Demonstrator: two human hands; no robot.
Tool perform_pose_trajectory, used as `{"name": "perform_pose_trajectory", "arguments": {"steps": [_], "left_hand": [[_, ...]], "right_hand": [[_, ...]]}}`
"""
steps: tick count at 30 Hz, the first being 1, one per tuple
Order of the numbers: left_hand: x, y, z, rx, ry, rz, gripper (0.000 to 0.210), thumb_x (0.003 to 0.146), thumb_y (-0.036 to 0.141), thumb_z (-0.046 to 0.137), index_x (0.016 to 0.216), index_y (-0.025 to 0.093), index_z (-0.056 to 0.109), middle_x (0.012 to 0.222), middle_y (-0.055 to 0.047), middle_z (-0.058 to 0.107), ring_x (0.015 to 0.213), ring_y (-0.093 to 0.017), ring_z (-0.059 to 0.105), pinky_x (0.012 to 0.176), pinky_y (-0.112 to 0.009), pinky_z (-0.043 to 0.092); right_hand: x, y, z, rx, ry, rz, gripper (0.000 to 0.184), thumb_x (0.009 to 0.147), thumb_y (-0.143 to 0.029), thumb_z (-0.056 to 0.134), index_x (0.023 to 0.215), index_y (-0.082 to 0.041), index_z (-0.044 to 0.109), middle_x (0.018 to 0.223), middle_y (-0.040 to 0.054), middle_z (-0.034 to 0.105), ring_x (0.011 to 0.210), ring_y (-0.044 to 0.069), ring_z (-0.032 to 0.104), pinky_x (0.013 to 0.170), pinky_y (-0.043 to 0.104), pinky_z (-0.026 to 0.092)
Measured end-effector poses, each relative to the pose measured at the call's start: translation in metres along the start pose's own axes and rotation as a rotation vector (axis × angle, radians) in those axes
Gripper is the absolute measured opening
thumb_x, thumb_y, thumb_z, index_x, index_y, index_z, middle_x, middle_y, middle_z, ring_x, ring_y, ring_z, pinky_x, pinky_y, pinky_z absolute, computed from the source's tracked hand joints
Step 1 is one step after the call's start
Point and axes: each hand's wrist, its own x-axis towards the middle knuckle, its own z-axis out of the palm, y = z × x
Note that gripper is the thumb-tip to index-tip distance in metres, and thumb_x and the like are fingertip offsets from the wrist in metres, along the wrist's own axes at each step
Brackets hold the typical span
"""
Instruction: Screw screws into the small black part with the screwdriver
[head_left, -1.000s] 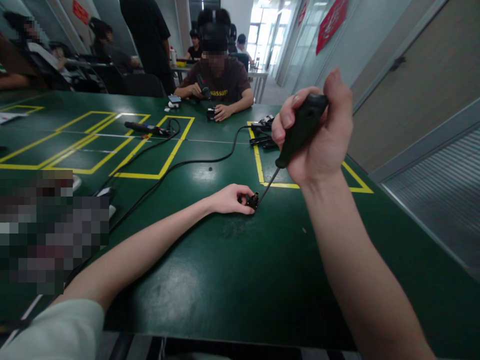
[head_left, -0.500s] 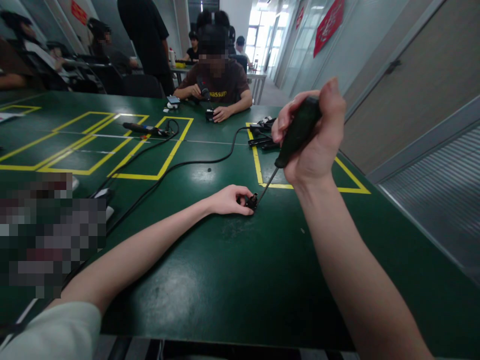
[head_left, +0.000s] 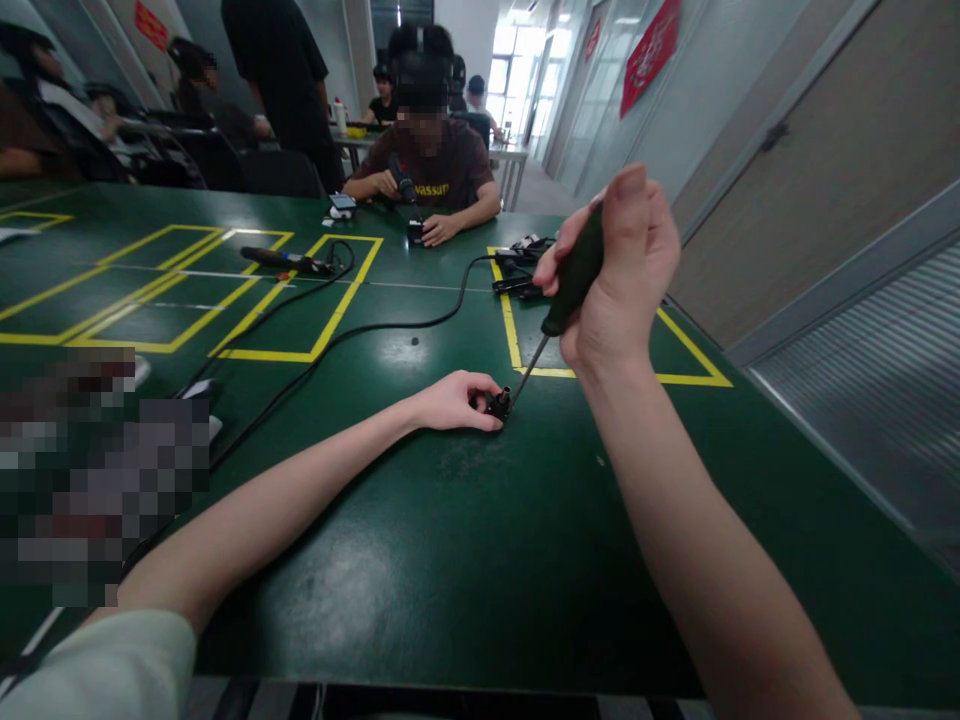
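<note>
Low on the green table (head_left: 420, 560), my left hand (head_left: 459, 400) pinches a small black part (head_left: 498, 404) between thumb and fingers. A short dark cylinder stands up from that part; its exact kind is too small to make out. My right hand (head_left: 626, 270) is wrapped round the dark handle of a screwdriver (head_left: 576, 272). The handle tilts up to the right, and the thin metal shaft slants down to the left. Its tip meets the right side of the black part, or lies just beside it; I cannot tell which.
A black cable (head_left: 390, 325) runs across the table to dark tools (head_left: 517, 270) inside a yellow taped outline. Another corded, pen-shaped tool (head_left: 281, 260) lies further left. Blurred-out items (head_left: 120, 470) are at the near left. Opposite, a person (head_left: 427, 160) works with a power tool.
My right hand has turned about the screwdriver handle, its thumb shifting left over the top. The left hand keeps its pinch on the black part. The whole view has shifted slightly.
</note>
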Motion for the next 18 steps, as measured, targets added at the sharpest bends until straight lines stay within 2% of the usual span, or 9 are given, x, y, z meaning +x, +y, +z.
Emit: {"name": "perform_pose_trajectory", "arguments": {"steps": [3, 6, 8, 11, 15, 18], "left_hand": [[-0.0008, 0.0007, -0.0001, -0.007, 0.004, 0.006, 0.032, 0.07, 0.031, 0.082, 0.098, 0.014, 0.077, 0.081, 0.001, 0.063, 0.068, -0.01, 0.053, 0.064, -0.022, 0.041], [-0.0011, 0.0007, 0.0, -0.004, 0.003, 0.005, 0.032, 0.07, 0.031, 0.082, 0.097, 0.014, 0.077, 0.081, 0.001, 0.063, 0.068, -0.01, 0.053, 0.064, -0.022, 0.042], [-0.001, 0.0004, 0.0001, -0.005, 0.005, 0.008, 0.032, 0.07, 0.031, 0.082, 0.097, 0.014, 0.077, 0.081, 0.001, 0.063, 0.068, -0.01, 0.053, 0.064, -0.022, 0.042], [-0.001, 0.0, 0.0002, -0.01, 0.007, 0.02, 0.032, 0.07, 0.032, 0.082, 0.097, 0.015, 0.077, 0.081, 0.001, 0.062, 0.068, -0.01, 0.053, 0.064, -0.023, 0.042], [-0.0014, 0.0002, -0.0003, -0.004, 0.004, 0.023, 0.029, 0.071, 0.032, 0.082, 0.094, 0.014, 0.076, 0.08, 0.001, 0.062, 0.068, -0.011, 0.053, 0.065, -0.023, 0.042], [-0.0016, 0.0004, -0.0007, 0.004, 0.0, 0.019, 0.03, 0.071, 0.032, 0.082, 0.095, 0.014, 0.076, 0.08, 0.001, 0.062, 0.068, -0.01, 0.053, 0.064, -0.022, 0.042]], "right_hand": [[0.0015, 0.0, 0.0012, -0.025, -0.052, 0.076, 0.05, 0.081, -0.075, 0.071, 0.072, -0.026, 0.06, 0.061, -0.0024, 0.059, 0.05, 0.013, 0.059, 0.04, 0.024, 0.036], [0.0017, -0.002, 0.003, -0.025, -0.052, 0.096, 0.057, 0.082, -0.081, 0.063, 0.07, -0.025, 0.064, 0.058, -0.0017, 0.054, 0.044, 0.012, 0.048, 0.038, 0.026, 0.03], [0.0011, -0.0036, 0.004, -0.005, -0.044, 0.074, 0.054, 0.082, -0.078, 0.066, 0.07, -0.026, 0.066, 0.054, -0.0034, 0.048, 0.041, 0.01, 0.037, 0.038, 0.026, 0.025], [-0.0003, -0.005, 0.005, 0.031, -0.03, 0.037, 0.041, 0.076, -0.064, 0.082, 0.072, -0.028, 0.062, 0.054, -0.0065, 0.046, 0.04, 0.009, 0.031, 0.037, 0.026, 0.02], [-0.0034, -0.0052, 0.0057, 0.034, 0.022, 0.031, 0.038, 0.073, -0.048, 0.09, 0.07, -0.028, 0.058, 0.056, -0.0078, 0.051, 0.038, 0.008, 0.033, 0.036, 0.026, 0.021], [-0.0042, -0.0045, 0.0061, -0.026, -0.007, 0.049, 0.037, 0.082, -0.057, 0.078, 0.069, -0.027, 0.062, 0.06, -0.0049, 0.054, 0.042, 0.009, 0.042, 0.039, 0.027, 0.028]]}}
